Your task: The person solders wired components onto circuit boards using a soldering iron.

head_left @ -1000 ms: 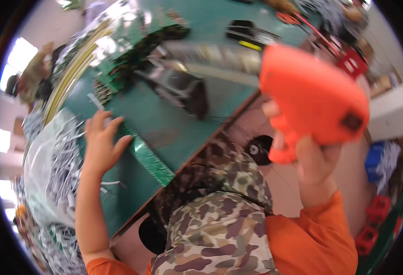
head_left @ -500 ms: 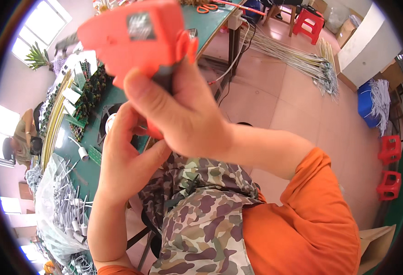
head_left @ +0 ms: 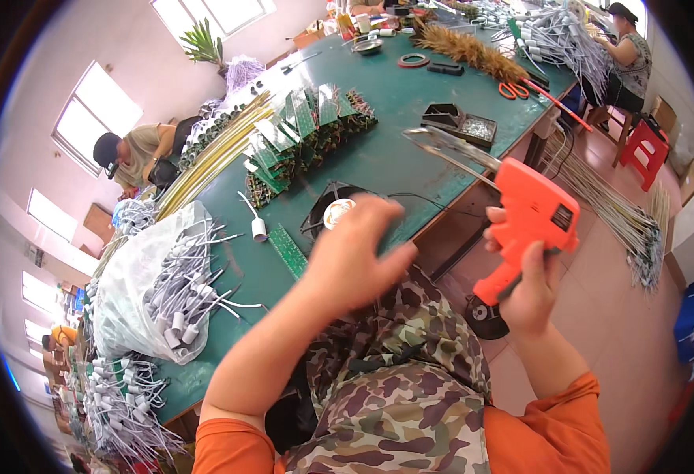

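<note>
A pistol-shaped red soldering gun (head_left: pixel 538 212) is in my right hand (head_left: pixel 538 296), with the fingers wrapped round its handle. Its two long metal prongs (head_left: pixel 461 154) point left over the table edge. My left hand (head_left: pixel 355 257), a little blurred, hovers near the table's front edge with thumb and fingers apart. Nothing shows in it. Just beyond it stands a black square fan (head_left: pixel 315 215) with a pale round centre, partly covered by my fingers. A green circuit board strip (head_left: pixel 288 251) lies left of that hand, beside a white lamp holder (head_left: pixel 259 230) with its wire.
Upright green circuit boards (head_left: pixel 303 130) crowd the middle of the green table (head_left: pixel 394 95). A plastic bag of wired white lamp holders (head_left: pixel 150 292) lies at left. A black tray (head_left: pixel 461 122) and orange scissors (head_left: pixel 513 90) sit farther back. Co-workers (head_left: pixel 142 154) sit around the table.
The soldering gun has moved down and right, away from in front of my view. My left hand has come away from it and opened. The view has turned towards the table.
</note>
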Tool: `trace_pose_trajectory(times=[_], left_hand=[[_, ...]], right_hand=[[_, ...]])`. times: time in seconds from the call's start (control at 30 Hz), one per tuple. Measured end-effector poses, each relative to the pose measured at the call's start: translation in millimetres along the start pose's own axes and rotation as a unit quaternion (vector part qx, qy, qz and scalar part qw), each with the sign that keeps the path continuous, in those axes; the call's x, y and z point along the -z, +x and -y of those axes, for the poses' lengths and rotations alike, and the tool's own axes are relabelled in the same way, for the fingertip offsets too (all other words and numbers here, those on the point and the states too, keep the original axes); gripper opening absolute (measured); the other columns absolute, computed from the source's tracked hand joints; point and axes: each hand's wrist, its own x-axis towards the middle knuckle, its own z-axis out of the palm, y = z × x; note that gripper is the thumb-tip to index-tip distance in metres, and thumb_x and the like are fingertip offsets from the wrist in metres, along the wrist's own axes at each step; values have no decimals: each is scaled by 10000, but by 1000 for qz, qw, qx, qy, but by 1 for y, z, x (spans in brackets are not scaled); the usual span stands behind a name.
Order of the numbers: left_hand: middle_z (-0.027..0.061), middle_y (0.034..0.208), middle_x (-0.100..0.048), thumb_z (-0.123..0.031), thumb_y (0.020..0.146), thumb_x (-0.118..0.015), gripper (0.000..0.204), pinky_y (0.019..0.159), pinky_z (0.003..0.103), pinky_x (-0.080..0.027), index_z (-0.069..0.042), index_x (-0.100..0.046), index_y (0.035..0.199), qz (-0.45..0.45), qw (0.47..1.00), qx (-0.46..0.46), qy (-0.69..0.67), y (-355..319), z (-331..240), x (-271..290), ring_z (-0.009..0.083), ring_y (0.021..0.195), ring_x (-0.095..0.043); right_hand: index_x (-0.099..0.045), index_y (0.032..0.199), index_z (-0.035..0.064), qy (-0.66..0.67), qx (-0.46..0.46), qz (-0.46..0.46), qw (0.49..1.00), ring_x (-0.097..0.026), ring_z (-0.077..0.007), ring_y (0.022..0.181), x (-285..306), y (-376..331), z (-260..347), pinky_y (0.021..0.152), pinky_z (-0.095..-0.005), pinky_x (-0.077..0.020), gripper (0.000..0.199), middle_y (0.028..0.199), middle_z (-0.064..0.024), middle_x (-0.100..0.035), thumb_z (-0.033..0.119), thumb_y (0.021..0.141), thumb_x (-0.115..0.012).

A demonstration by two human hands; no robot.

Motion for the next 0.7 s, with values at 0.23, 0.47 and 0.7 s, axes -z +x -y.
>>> trace_pose_trajectory(times=[0.23, 0.47, 0.7], left_hand=[[290, 1604, -295, -758, 724, -744, 1170, 1147, 515, -403, -120, -316, 1605, 160, 938, 249, 182, 47, 80, 1, 455, 1456, -385], [309, 1583, -278, -544, 684, -851, 1052, 1164, 505, -383, -169, -416, 1565, 125, 960, 234, 89, 48, 78, 3, 483, 1440, -376], [241, 1552, -303, -317, 583, -921, 920, 1149, 572, -329, -248, -555, 1424, -79, 961, -138, 228, 46, 74, 8, 476, 1424, -334]], right_hand=[[-481, 1390, -14, -43, -14, -86, 995, -662, -204, 948, 19, -4, 8, 808, -348, -539, 468, 1231, -186, -674, 342, 1088, -501], [-489, 1379, -10, -77, -19, -90, 993, -654, -195, 938, 34, -7, 7, 797, -341, -534, 459, 1234, -175, -672, 349, 1093, -481], [-503, 1367, -10, -99, -12, -118, 988, -642, -189, 913, 40, -4, 14, 782, -336, -524, 473, 1235, -173, -668, 371, 1089, -473]])
